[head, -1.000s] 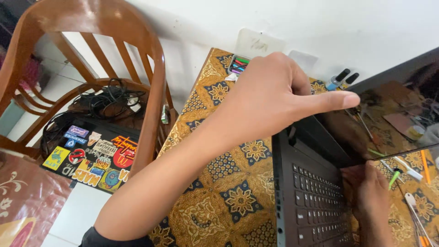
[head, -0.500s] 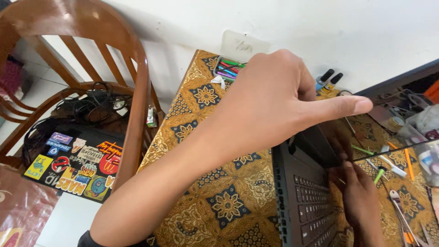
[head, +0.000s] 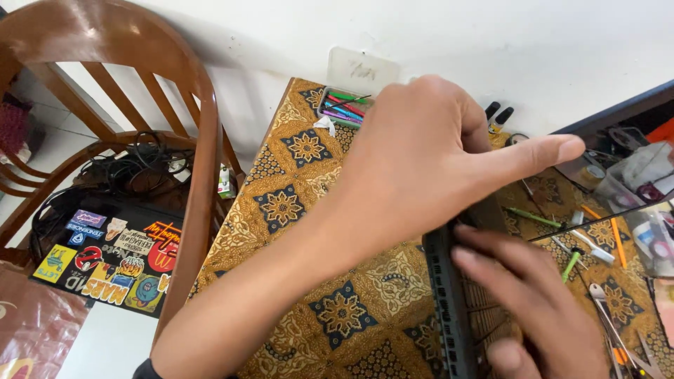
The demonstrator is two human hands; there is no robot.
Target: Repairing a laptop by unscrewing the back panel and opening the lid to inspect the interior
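Up comes the laptop, tipped on edge now on the patterned tablecloth. Left hand wraps its far corner, thumb stretched out; right hand presses flat fingers against its near side. Pen tray sits beyond the laptop.

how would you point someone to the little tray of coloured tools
Start at the batik-patterned tablecloth and follow it to its far edge against the white wall. There, just beyond the left hand, sits the small tray, the only container holding green, pink and purple sticks.
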